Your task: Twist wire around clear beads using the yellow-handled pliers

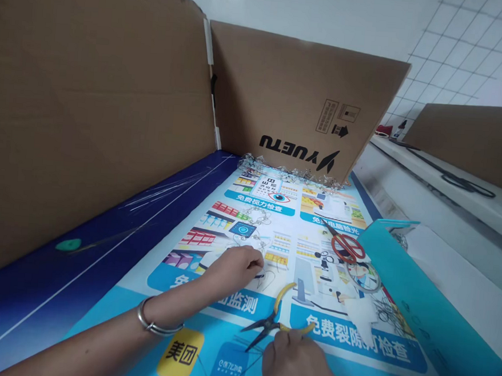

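Note:
My left hand (234, 270) rests on a printed poster sheet (250, 202), its fingertips pinched on a thin wire (262, 277) beside a tangle of fine wire loops (251, 245). A silver bangle (156, 320) circles that wrist. My right hand (286, 362) grips yellow-handled pliers (273, 322), their dark jaws pointing left and slightly apart. The jaws hang just above a few thin dark wires (248, 348). Red-handled scissors (345, 246) lie to the right of the pliers, beyond my hands.
Tall cardboard panels (111, 104) stand along the left and far side. Transparent plastic scraps (290, 171) line the far edge of the sheet. A teal plastic board (424, 297) leans at the right, with a white tissue (362, 316) and a wire coil (363, 276) near it.

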The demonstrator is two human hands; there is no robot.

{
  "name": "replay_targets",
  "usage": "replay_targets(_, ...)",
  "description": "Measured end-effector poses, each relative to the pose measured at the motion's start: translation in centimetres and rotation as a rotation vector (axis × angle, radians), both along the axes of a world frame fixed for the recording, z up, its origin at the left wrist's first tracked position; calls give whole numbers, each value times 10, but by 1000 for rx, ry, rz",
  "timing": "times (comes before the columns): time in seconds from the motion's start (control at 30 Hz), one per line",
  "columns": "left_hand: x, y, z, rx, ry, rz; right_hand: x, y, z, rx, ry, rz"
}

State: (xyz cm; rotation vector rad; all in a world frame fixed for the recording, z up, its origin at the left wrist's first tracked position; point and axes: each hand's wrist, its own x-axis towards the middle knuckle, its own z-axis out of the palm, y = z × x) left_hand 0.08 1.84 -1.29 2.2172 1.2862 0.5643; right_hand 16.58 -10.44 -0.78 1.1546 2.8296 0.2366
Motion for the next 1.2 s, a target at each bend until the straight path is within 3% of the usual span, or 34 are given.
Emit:
replay_targets(0.13, 1, -1, -1, 17, 60, -17, -1, 2, -4, 3, -9, -9)
replay_targets(0.37, 0, 0, -1, 32, 81, 0, -1, 9, 10, -119, -37, -60)
replay_targets(0.53, -5, 2, 11, 2, 61, -27, 0, 14, 28, -266, -99, -75)
replay_targets(0.6, -8, 0, 20, -17, 62, -95, 3, 17, 34, -335, -123, -83)
replay_targets(0.73, -13, -11, 40, -120, 105, -426, 15, 22, 35, -396, -46, -92)
replay_targets(0.83, -14, -21, 50, -163, 124, -576, 23, 26, 34, -408, 21, -78)
replay_targets(1.0, -11, -32, 51, -193, 169, -661, 26, 30, 40, -473, 51, -42)
replay_targets(1.2, -9, -33, 40, -211, 122, -618, 29, 30, 46, -582, 80, -1)
